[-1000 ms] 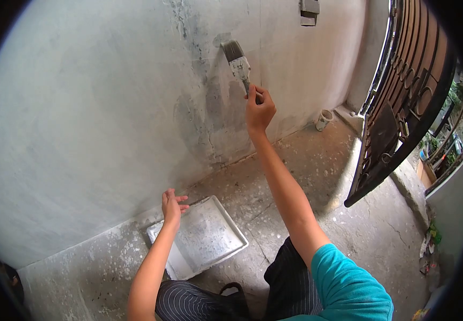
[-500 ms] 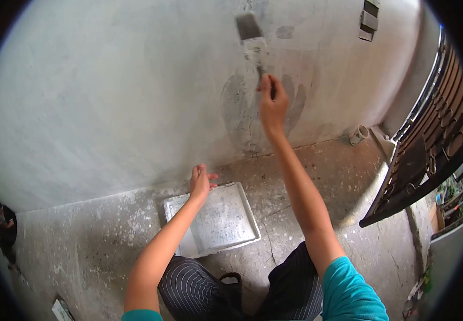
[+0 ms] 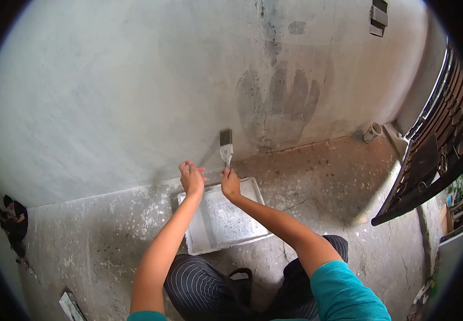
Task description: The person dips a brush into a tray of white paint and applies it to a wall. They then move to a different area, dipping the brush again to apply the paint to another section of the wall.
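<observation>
My right hand (image 3: 231, 184) grips the handle of a flat paintbrush (image 3: 226, 146), its dark bristles pointing up in front of the wall, above the back edge of the tray. Beside it, my left hand (image 3: 192, 179) is raised over the tray's back left corner with its fingers apart and nothing held. The white paint tray (image 3: 231, 219) lies on the floor below both hands, streaked with paint. Dark damp-looking patches (image 3: 278, 96) mark the pale wall (image 3: 135, 91) to the right of the brush.
A white cup (image 3: 372, 132) lies tipped by the wall's foot at the right. A dark metal grille (image 3: 429, 160) stands at the right edge. At the far left are people (image 3: 14, 222). A pale flat piece (image 3: 72, 306) lies on the floor at the lower left.
My right hand has come down and left from the wall patches with the brush, to beside my left hand. The camera view has shifted slightly.
</observation>
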Demonstrator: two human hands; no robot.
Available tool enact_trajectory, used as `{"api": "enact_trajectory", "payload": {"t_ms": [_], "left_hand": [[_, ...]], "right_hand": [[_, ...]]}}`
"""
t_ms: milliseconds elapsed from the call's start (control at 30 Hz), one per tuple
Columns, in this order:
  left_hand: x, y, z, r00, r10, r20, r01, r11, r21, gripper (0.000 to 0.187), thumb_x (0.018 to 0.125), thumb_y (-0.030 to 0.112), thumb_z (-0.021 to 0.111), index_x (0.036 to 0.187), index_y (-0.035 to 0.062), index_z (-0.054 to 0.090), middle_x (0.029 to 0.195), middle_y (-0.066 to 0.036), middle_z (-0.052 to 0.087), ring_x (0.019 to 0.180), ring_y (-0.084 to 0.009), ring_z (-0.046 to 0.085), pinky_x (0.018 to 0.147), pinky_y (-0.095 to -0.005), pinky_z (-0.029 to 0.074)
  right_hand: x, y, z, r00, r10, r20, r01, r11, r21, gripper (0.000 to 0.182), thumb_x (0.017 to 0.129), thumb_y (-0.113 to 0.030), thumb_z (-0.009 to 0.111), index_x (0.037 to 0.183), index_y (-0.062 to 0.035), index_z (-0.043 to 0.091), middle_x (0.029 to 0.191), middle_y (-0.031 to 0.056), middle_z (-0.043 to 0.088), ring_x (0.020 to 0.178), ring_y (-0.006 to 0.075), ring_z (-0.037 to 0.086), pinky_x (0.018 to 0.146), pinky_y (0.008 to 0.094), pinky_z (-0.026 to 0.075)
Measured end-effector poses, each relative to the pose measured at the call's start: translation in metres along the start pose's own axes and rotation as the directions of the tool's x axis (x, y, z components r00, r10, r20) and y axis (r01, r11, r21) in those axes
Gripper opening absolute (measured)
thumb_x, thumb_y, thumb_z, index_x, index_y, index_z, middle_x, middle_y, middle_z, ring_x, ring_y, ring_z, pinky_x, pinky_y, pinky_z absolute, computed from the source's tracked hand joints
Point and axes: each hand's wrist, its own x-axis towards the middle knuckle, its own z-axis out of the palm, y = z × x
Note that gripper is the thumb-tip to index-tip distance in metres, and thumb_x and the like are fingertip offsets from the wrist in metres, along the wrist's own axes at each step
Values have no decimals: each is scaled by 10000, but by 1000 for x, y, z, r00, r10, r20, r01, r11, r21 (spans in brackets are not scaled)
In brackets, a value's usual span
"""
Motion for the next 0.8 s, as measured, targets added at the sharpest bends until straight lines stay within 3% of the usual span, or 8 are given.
{"api": "enact_trajectory", "payload": {"t_ms": [167,233,267,333,533,567,633,800], "left_hand": [[-8,6,10,999,-44,31,44,999,-8,404,922,355,332,1179,45,370,794,-121,641,545,-193,576,535,-297,476],[-14,9,13,997,-36,71,35,999,18,401,922,356,331,1178,50,372,801,-110,645,533,-185,572,534,-298,466],[-16,9,13,997,-36,75,35,999,24,401,922,356,331,1178,50,372,801,-110,645,533,-185,572,534,-298,466],[-18,11,13,993,-43,107,40,999,31,410,923,367,324,1182,53,369,808,-101,648,523,-185,570,534,-298,452],[-15,9,10,993,2,120,-7,999,39,416,925,377,308,1179,52,366,799,-94,649,505,-180,563,534,-298,440],[-16,8,10,993,-6,120,2,999,34,416,925,377,308,1179,52,366,799,-94,649,505,-180,563,534,-298,440],[-18,8,11,982,-64,177,59,998,35,408,926,383,328,1199,80,344,827,-82,638,480,-150,538,467,-275,412],[-14,3,17,976,-83,203,83,996,8,414,921,402,332,1193,90,344,821,-73,639,487,-140,538,469,-269,410]], "right_hand": [[14,13,13,969,247,17,-246,968,-47,328,910,-297,382,963,-12,535,927,251,598,836,399,598,679,452,471],[19,9,16,835,538,112,-550,813,192,222,883,-207,402,903,-38,546,755,192,595,572,318,583,406,400,420],[37,38,22,833,542,111,-553,810,196,222,883,-207,402,903,-38,546,755,192,595,572,318,583,406,400,420],[88,119,37,516,557,650,-856,320,406,162,854,-85,344,719,-76,433,522,23,335,385,110,305,322,269,199],[132,-34,-33,719,328,613,-657,609,445,205,774,-8,422,583,-83,419,488,4,353,377,119,323,327,262,215],[155,-58,-54,635,184,750,-639,671,376,187,787,-13,424,610,-74,424,508,-9,353,390,94,320,326,237,219],[64,-205,-121,743,121,658,-569,632,526,74,856,-36,378,818,-44,441,616,-21,389,444,41,299,330,175,209],[15,-275,-170,801,-160,577,-324,696,641,192,937,-154,351,1062,-24,418,689,-33,390,484,20,254,344,151,187]]}}
